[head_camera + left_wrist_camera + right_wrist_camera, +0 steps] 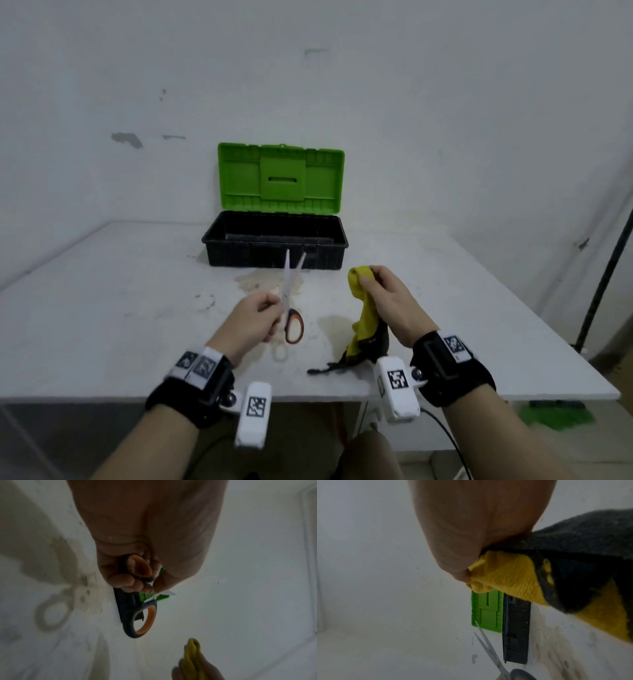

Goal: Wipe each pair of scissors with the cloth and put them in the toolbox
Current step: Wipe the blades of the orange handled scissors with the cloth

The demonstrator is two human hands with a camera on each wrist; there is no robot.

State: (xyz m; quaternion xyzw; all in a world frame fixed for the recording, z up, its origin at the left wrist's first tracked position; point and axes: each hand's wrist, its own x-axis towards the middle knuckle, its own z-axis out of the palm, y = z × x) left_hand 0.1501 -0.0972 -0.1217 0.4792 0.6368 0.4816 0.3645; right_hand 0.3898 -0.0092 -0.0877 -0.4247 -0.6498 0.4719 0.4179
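My left hand (263,315) grips a pair of scissors (291,294) by one grey-and-orange handle loop (137,566). The blades (488,646) are spread apart and point toward the toolbox. The other loop (142,620) hangs free. My right hand (383,301) holds a yellow and dark grey cloth (363,315) bunched in its fingers, to the right of the scissors and apart from them. The cloth's tail (329,368) trails onto the table. The black toolbox (274,253) stands behind, its green lid (281,178) raised; I see nothing lying in it.
The white table (120,308) carries brown stains and a ring mark near my hands. Its front edge runs just under my wrists. A wall rises right behind the toolbox. A dark pole (603,284) stands off the table's right side.
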